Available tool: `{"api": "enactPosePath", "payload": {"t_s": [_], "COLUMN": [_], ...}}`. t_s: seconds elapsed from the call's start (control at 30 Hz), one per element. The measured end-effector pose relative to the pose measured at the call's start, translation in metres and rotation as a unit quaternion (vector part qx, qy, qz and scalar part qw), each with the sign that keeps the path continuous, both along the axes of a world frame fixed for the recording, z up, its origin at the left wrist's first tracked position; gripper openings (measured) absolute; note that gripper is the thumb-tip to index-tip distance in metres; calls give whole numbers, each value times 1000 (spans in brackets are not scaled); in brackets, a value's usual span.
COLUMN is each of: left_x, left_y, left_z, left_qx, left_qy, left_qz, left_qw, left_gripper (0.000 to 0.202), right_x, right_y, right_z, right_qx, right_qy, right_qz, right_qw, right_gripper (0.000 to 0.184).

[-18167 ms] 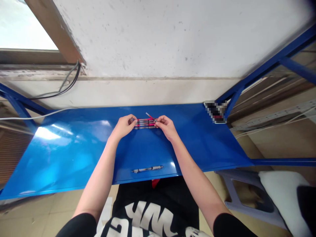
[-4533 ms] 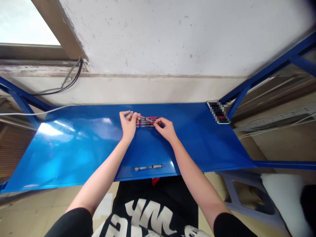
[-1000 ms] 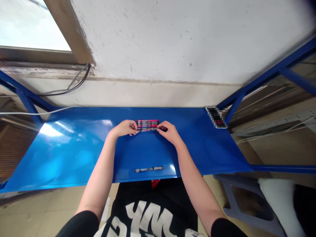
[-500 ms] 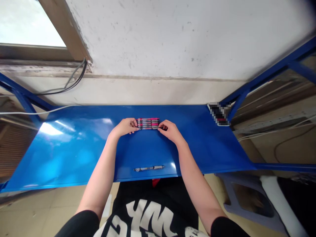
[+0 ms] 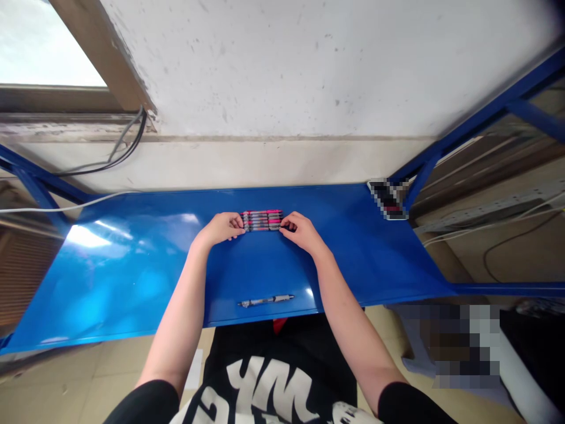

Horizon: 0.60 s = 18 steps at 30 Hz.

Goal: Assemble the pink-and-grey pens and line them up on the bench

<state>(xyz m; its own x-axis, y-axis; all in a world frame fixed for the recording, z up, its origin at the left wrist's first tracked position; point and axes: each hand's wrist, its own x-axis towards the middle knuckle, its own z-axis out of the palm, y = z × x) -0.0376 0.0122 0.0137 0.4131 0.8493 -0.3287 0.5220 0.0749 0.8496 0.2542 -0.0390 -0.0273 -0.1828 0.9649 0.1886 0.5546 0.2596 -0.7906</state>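
Several pens (image 5: 262, 221) with pink, black and grey parts lie side by side in a row on the blue table (image 5: 145, 282). My left hand (image 5: 223, 227) has its fingers closed at their left ends. At the right ends, the thumb and fingers of my right hand (image 5: 299, 228) pinch the nearest pen of the row. A single grey and dark pen (image 5: 265, 301) lies apart, close to the table's front edge, between my forearms.
A pixelated flat object (image 5: 388, 199) rests at the table's back right corner. Blue frame bars (image 5: 477, 118) rise at both sides. A white cable (image 5: 66, 207) crosses the back left corner. The wall (image 5: 265, 162) stands behind the table.
The view has tilted slightly. Both hands stay at the ends of the pen row, with hardly any movement. The single pen in front lies where it was.
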Motion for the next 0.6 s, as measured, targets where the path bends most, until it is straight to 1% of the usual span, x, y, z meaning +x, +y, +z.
{"api": "enactPosePath", "payload": {"t_s": [0.2, 0.47, 0.6], "left_x": [-2, -1, -5], "left_y": [1, 1, 3], "left_z": [0, -3, -6], "left_qx": [-3, -2, -1], "left_qy": [-12, -9, -5], "left_qz": [1, 8, 20], "left_qw": [1000, 1000, 1000], "left_gripper": [14, 15, 19], "right_x": [1, 0, 0], "right_y": [1, 1, 1], "right_z": [-1, -3, -2], "right_qx": [4, 10, 15], "right_qy": [0, 4, 8], "right_qz": [-12, -11, -14], "right_qw": [1000, 1000, 1000], "right_gripper": [11, 8, 13]}}
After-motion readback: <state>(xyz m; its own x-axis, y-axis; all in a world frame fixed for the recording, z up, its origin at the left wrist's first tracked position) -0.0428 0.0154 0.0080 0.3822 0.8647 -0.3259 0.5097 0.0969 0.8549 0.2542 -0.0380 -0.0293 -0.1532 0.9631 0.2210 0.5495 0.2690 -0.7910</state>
